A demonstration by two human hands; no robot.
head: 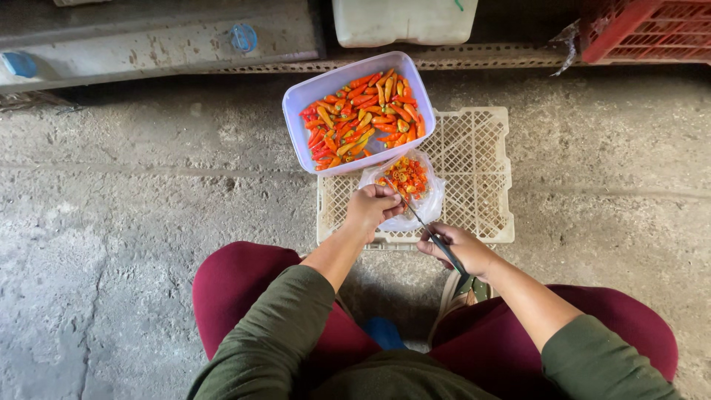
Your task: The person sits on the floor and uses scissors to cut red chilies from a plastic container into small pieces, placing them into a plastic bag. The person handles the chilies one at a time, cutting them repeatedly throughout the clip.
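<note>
Scissors (pixel 437 238) in right hand (pixel 458 248), closed on handles, blades over bag (pixel 415 194) of cut chili on white crate (pixel 474 170). Left hand (pixel 370 207) pinches a small chili, hardly visible: light, slick, soft; grip by stem end. Tub (pixel 359 111) w/ whole chilies just behind.

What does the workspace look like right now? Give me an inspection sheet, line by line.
Surface: rough concrete floor; an overturned cream lattice crate serves as the work stand.
Job's things: lilac tub of whole red and orange chillies on the crate; clear bag of cut chilli pieces beside it.
Clutter: nothing seen on the crate.
Grippers: left hand pinches something small at the bag's edge; right hand holds scissors, blades pointing at the left fingers.
Cables: nothing seen.
Surroundings: white container, red crate, concrete ledge along the top.
</note>
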